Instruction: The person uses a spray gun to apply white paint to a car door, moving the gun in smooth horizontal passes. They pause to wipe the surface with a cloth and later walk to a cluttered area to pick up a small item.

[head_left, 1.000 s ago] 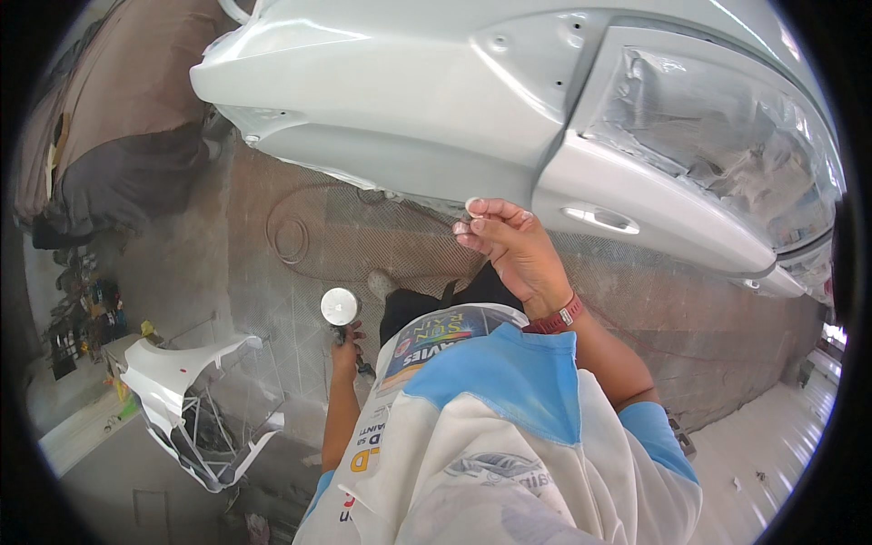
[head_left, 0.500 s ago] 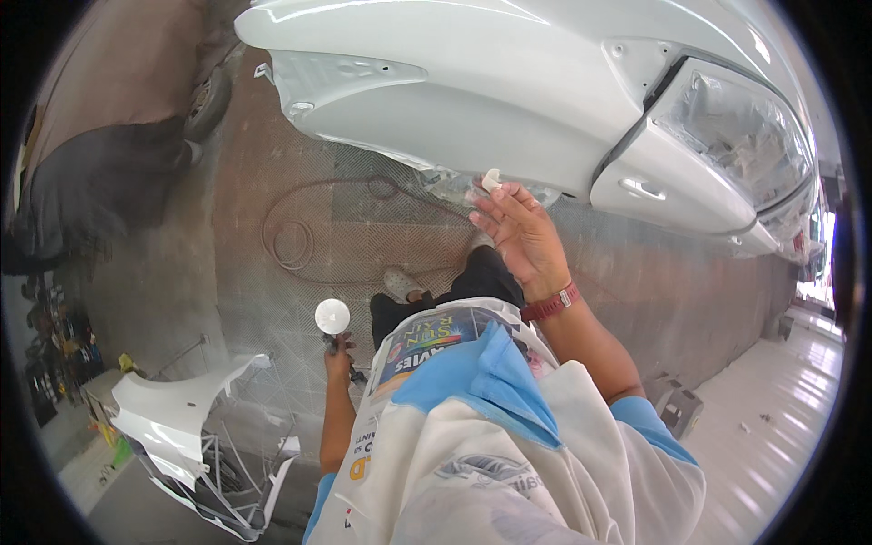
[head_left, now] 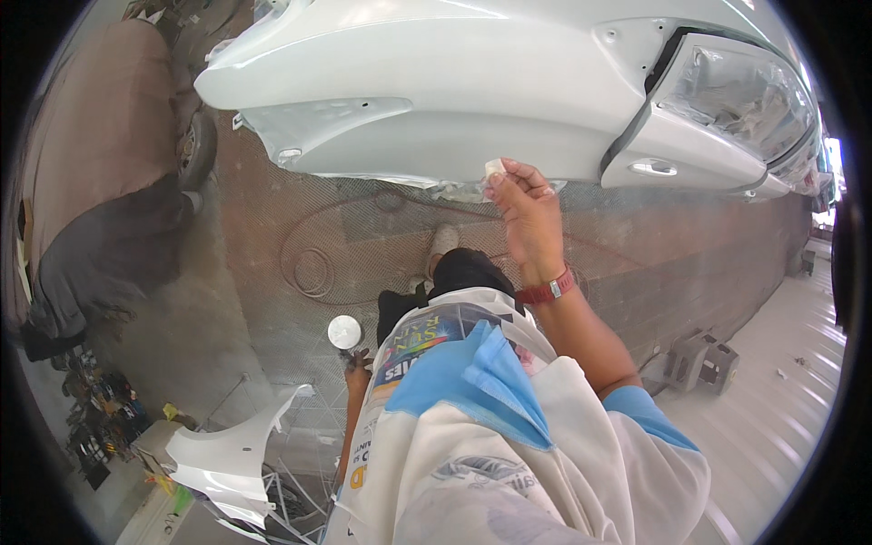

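Observation:
My right hand [head_left: 524, 203] is raised in front of a white car fender [head_left: 427, 100], fingers closed on a small cream-white piece [head_left: 494, 168] that looks soft or crumpled. A car door [head_left: 672, 145] with a plastic-covered window is to the right of the fender. Low at my left side, my left hand [head_left: 358, 361] grips a spray gun [head_left: 345, 332], whose round white cup top faces up; its body is mostly hidden by the fingers and my clothing.
A covered vehicle [head_left: 109, 127] stands left. A red hose [head_left: 312, 271] loops on the mesh-covered floor [head_left: 636, 263]. A loose white panel [head_left: 222, 440] rests on a metal stand at lower left, near assorted tools [head_left: 104, 409]. A grey plastic object [head_left: 699, 363] lies right.
My right hand has risen and turned, its fingers gathering more closely round the cream piece. The car appears farther up in the view. My left hand still holds the gun low.

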A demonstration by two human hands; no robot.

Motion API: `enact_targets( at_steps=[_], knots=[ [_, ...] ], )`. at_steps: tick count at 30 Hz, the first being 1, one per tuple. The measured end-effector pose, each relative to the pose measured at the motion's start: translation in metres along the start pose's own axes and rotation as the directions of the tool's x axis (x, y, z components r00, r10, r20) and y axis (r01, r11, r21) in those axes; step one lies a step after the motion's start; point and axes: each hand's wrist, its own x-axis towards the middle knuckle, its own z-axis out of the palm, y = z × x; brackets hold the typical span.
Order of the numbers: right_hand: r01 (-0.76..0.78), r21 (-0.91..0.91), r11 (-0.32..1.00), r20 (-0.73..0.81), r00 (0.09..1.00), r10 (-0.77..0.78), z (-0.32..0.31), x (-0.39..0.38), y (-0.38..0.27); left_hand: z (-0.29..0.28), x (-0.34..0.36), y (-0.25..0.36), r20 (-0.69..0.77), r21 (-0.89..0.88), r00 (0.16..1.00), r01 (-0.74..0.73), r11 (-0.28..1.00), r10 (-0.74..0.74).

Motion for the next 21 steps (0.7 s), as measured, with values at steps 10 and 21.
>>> enact_targets(
  at_steps=[10, 21],
  knots=[
    [0.46, -0.666, 0.587, 0.025, 0.8, -0.599, 0.025, 0.083, -0.028, -0.001, 0.039, 0.097, 0.045, 0.082, 0.999, -0.033, 0.996, 0.029],
    [0.352, -0.833, 0.426, -0.075, 0.693, -0.717, 0.041, 0.117, -0.02, -0.049, 0.13, 0.226, 0.233, 0.371, 0.971, -0.137, 0.918, 0.05]
  ],
)
